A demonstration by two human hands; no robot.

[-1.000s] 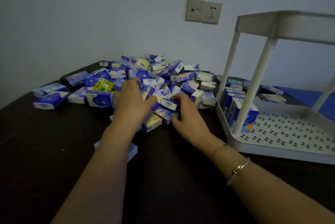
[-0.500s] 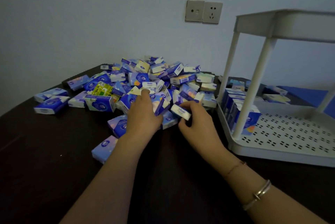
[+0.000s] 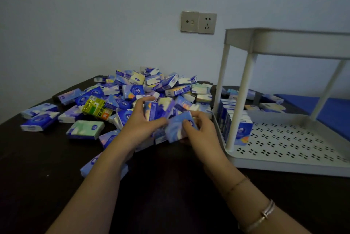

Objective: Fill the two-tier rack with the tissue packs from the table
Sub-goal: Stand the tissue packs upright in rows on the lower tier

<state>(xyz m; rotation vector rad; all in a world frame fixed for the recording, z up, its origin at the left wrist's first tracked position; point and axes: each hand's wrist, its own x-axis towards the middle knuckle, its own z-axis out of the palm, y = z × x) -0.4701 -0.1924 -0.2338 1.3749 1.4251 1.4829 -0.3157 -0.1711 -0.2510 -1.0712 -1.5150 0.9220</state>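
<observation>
A heap of small blue, white and purple tissue packs [image 3: 166, 86] covers the back of the dark table [image 3: 170, 192]. At the heap's near edge my left hand [image 3: 140, 126] holds an upright blue pack [image 3: 151, 110] between thumb and fingers. Beside it, my right hand [image 3: 200, 131] grips a pale blue pack [image 3: 176, 129] lying flat. The white two-tier rack [image 3: 284, 160] stands to the right. A row of upright packs [image 3: 242, 131] lines the left side of its perforated lower tier. The upper tier's contents are hidden.
A yellow-green pack [image 3: 94, 107] and a pale green pack [image 3: 85, 129] lie left of my hands. One loose pack [image 3: 91, 165] sits under my left forearm. More packs lie behind the rack. A wall socket [image 3: 198, 22] is above the heap. A blue surface [image 3: 337, 114] is at far right.
Both hands drew back from the heap towards me and lifted packs. My left hand now holds an upright pack, and my right hand swapped its small white pack for a pale blue one.
</observation>
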